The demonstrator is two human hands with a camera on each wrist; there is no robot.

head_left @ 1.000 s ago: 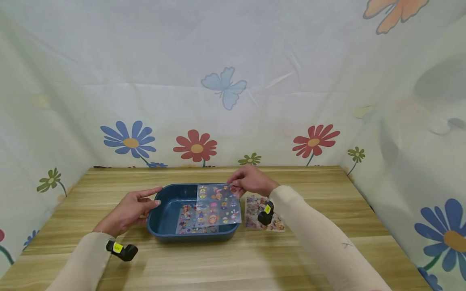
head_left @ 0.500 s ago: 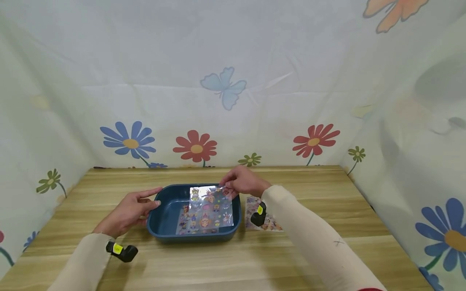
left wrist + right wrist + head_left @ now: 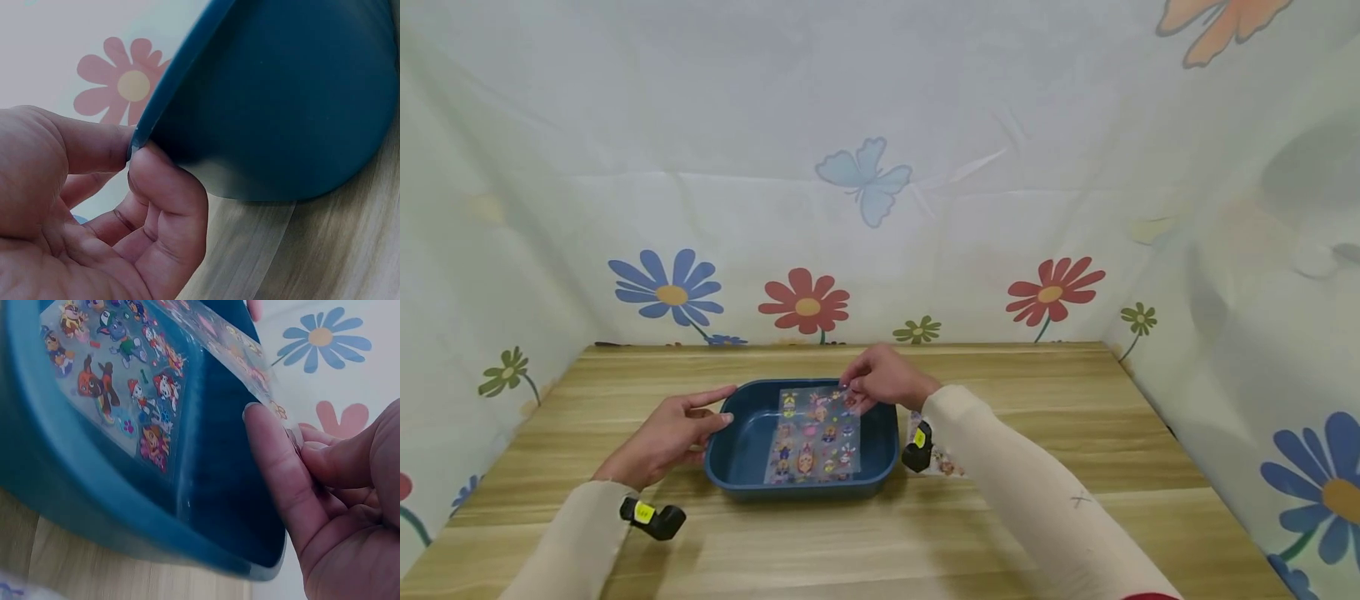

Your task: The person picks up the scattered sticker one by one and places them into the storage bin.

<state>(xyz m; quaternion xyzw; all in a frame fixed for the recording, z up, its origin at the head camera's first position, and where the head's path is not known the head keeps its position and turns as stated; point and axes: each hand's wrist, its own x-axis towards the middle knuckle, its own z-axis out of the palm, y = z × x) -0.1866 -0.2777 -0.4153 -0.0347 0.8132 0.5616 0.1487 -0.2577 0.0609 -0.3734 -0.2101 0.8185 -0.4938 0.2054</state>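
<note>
A dark blue rectangular tray (image 3: pixel 743 446) with rounded corners stands on the wooden table. My left hand (image 3: pixel 668 435) pinches its left rim (image 3: pixel 165 87) between thumb and fingers. Over the inside of the tray, my right hand (image 3: pixel 889 380) pinches the upper right corner of a clear sticker sheet (image 3: pixel 818 429) printed with small cartoon figures. That sheet hangs tilted in the right wrist view. Below it another sticker sheet (image 3: pixel 103 369), with cartoon dogs, lies on the tray floor, mostly covered in the head view.
One more sticker sheet (image 3: pixel 947 465) lies on the table (image 3: pixel 1037 371) just right of the tray, partly hidden by the right wrist camera (image 3: pixel 917 450). A flower-printed curtain (image 3: pixel 925 250) stands behind the table and along both sides.
My right hand has moved left, carrying the sticker sheet from the tray's right edge to over its middle, above the sheet inside. The left hand keeps its place on the rim.
</note>
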